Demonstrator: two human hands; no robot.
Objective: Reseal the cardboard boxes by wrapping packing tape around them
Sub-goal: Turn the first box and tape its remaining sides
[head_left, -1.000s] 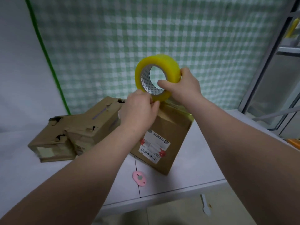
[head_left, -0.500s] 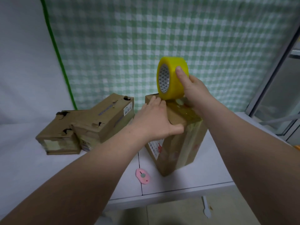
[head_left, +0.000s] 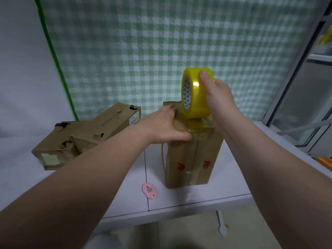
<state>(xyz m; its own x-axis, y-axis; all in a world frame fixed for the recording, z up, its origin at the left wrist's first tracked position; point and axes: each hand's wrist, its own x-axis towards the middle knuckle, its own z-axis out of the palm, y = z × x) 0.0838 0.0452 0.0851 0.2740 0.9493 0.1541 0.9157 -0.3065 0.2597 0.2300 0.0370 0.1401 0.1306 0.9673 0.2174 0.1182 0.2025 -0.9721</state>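
Right hand grips the tape roll above the upright box (1 of 3); left hand, flat, steadies its top, left of the roll.

A single head-worn wide-angle camera looks forward and down over the white table. It sits close above the table's near edge and faces the checked curtain behind it.

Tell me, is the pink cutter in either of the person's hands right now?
No, the pink cutter lies alone on the table, in front of the upright box.
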